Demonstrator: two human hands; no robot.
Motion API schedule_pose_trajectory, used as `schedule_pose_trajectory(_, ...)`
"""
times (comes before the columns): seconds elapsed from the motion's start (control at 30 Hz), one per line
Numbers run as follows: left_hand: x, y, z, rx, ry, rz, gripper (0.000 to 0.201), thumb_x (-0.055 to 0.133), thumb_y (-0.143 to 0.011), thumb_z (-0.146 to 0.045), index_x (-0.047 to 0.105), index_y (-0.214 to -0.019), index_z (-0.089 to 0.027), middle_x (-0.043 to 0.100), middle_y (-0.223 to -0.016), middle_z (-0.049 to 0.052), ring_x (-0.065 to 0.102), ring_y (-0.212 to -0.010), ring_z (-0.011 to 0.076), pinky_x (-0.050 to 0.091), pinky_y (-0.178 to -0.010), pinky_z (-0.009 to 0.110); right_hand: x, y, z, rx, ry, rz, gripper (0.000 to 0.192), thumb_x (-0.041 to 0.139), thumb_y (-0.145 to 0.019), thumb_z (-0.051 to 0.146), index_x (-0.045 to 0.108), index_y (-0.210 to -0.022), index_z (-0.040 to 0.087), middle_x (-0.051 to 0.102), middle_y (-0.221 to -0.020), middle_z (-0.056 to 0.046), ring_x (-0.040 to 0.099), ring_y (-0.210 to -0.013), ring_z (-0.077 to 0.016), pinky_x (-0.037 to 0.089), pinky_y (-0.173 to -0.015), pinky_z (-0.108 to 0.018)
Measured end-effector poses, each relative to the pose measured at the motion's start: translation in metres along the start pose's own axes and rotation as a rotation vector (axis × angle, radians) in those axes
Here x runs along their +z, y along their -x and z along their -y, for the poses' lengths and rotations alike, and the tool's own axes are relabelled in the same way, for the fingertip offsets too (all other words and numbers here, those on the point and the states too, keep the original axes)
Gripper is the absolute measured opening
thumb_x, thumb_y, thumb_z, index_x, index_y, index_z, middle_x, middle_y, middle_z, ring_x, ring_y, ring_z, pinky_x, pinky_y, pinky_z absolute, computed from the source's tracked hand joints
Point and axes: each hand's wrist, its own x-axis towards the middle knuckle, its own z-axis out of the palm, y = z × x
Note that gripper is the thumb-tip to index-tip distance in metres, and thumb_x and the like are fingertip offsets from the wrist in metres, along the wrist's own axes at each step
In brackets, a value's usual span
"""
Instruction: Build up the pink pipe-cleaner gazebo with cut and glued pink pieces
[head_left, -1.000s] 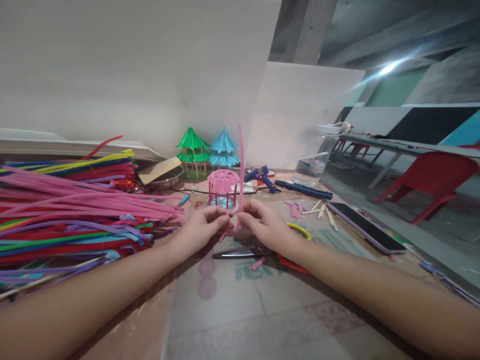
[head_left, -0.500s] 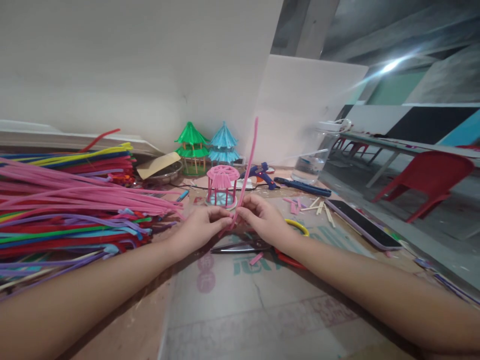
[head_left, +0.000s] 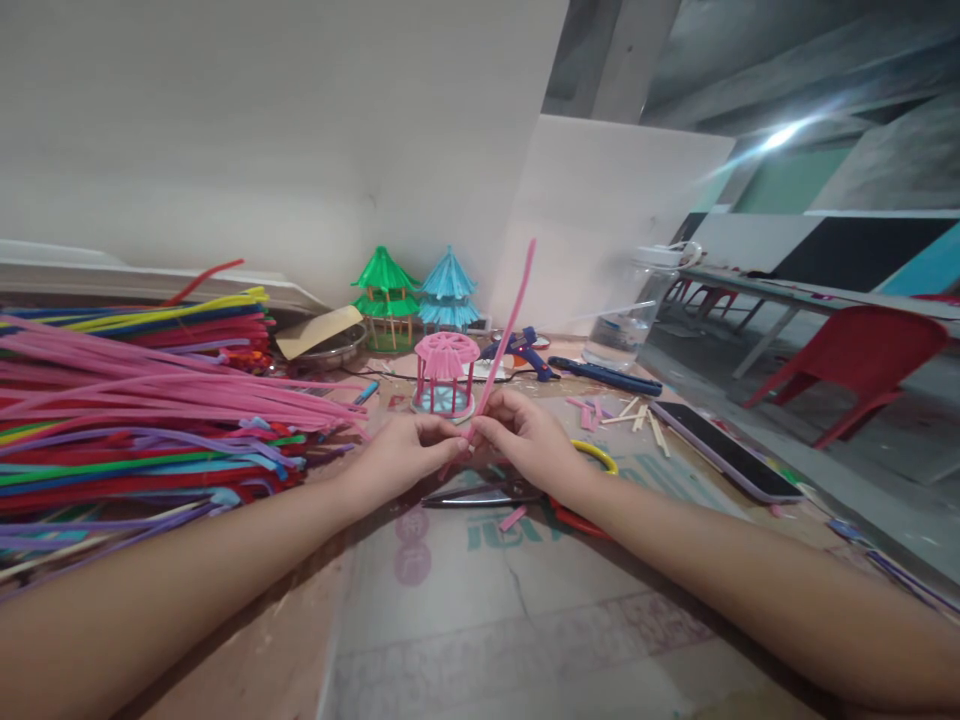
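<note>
Grip: both hands met at frame centre, the left hand (head_left: 401, 455) and right hand (head_left: 525, 440) each pinched, fingertips together, on the lower end of one pink pipe cleaner (head_left: 508, 335).
Pipe cleaner's place: its foot sat between the two sets of fingertips, just above the surface (head_left: 480, 610); a short pink tail poked out below the pinch.
Long axis: from the pinch it rose up and leaned toward the upper right of the frame, its free tip ending against the pale wall.
Nearer hand: the right hand lay on the side the stem leaned to, so I judged it the closer one to the free length; the left hand only met the foot.
Head view, middle: a small pink pavilion (head_left: 446, 375) stood just behind the hands, with a green pavilion (head_left: 385, 296) and a blue pavilion (head_left: 448, 292) farther back by the wall.
Head view, left: a thick heap of coloured pipe cleaners (head_left: 150, 420) lay lengthwise across the left side.
Head view, lower centre: scissors (head_left: 487, 495) lay under the right wrist.
Head view, right: a glue gun (head_left: 521, 350), a phone (head_left: 724, 450) and a red chair (head_left: 862, 365).
</note>
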Motion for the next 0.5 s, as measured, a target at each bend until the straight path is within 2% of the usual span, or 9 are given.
schedule_pose_trajectory(0.17,0.0005,0.0011,-0.0031,0.013,0.016,0.029,0.028,0.057,-0.079,-0.040,0.068,-0.078,-0.014,0.058,-0.052,-0.001,0.048,-0.043,0.0089,0.030,-0.040,0.018,-0.0003,-0.0012,-0.0016,-0.033,0.057,-0.031,0.020,0.056,-0.077,0.038,0.052,-0.082,0.019,0.060,-0.071,-0.001,0.058,-0.062,-0.0132,0.045,-0.057,-0.026)
schedule_pose_trajectory(0.33,-0.0005,0.0005,-0.0029,-0.007,0.028,0.059,0.029,0.056,-0.080,-0.038,0.068,-0.082,-0.012,0.054,-0.050,-0.003,0.042,-0.039,0.0069,0.025,-0.037,0.017,-0.0005,-0.0010,-0.0001,-0.050,0.098,-0.044,0.020,0.056,-0.078,0.039,0.052,-0.077,0.019,0.056,-0.067,0.001,0.054,-0.061,-0.0132,0.043,-0.056,-0.025)
schedule_pose_trajectory(0.5,0.0001,-0.0011,0.0008,0.006,0.052,0.041,0.032,0.056,-0.079,-0.041,0.067,-0.085,-0.012,0.058,-0.056,-0.001,0.046,-0.045,0.0084,0.029,-0.040,0.017,-0.0017,-0.0023,0.0016,-0.017,0.057,-0.017,0.019,0.057,-0.075,0.037,0.052,-0.077,0.019,0.053,-0.067,0.002,0.051,-0.059,-0.0112,0.041,-0.055,-0.024)
